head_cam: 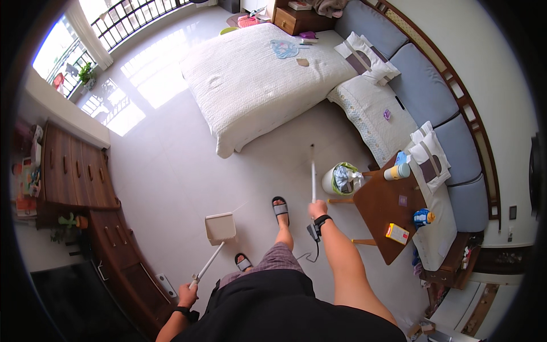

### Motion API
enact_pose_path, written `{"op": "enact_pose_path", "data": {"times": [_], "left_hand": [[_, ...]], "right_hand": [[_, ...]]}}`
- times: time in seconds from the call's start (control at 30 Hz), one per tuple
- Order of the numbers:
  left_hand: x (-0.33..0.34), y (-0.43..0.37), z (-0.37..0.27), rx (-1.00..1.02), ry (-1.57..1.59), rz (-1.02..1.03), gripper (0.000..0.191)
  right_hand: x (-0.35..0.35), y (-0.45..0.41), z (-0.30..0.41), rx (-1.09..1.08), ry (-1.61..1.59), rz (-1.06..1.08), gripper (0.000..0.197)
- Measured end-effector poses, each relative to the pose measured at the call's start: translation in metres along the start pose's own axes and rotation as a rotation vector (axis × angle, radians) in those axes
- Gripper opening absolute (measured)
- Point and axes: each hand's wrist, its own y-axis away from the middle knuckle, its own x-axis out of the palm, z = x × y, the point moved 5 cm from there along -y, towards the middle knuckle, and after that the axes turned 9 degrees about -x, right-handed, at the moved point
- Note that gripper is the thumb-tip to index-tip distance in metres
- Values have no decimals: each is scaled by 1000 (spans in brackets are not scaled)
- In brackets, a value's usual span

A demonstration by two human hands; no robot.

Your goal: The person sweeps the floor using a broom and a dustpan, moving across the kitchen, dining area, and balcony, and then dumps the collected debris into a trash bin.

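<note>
My left hand (188, 295) grips the pale handle (209, 263) of a long-handled dustpan. The beige dustpan pan (220, 227) rests at floor level ahead of that hand, left of my feet; a toothed edge shows along its handle side. In my right hand (317, 209) is a white pole (313, 177), reaching forward over the tiles to a dark, blurred end; no broom head can be made out. Right of the pole stands a white waste bin (329, 181) with a green-yellow liner and bagged rubbish (343, 178) inside.
A brown wooden table (372, 213) with a tumbler (396, 172), a blue bottle (423, 218) and a yellow-red box (397, 233) stands to my right. A white-covered bed (256, 89) lies ahead, a cushioned sofa (427, 89) along the right wall. Wooden cabinets (81, 166) line the left.
</note>
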Motion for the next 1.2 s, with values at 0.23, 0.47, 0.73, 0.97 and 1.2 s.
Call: {"op": "enact_pose_path", "data": {"times": [0.23,0.47,0.73,0.97,1.2], "left_hand": [[10,24,-79,-125,-17,-60,29],[18,19,-117,-98,-179,-186,29],[42,29,-150,-128,-69,-144,29],[67,44,-163,-239,44,-112,29],[95,62,-97,-302,197,-140,31]], "right_hand": [[-52,-189,-23,227,-13,-11,26],[-67,-304,-50,-79,282,239,23],[-18,-176,68,-155,11,338,33],[6,-53,134,-197,6,795,48],[7,-31,166,-528,1,919,42]]}}
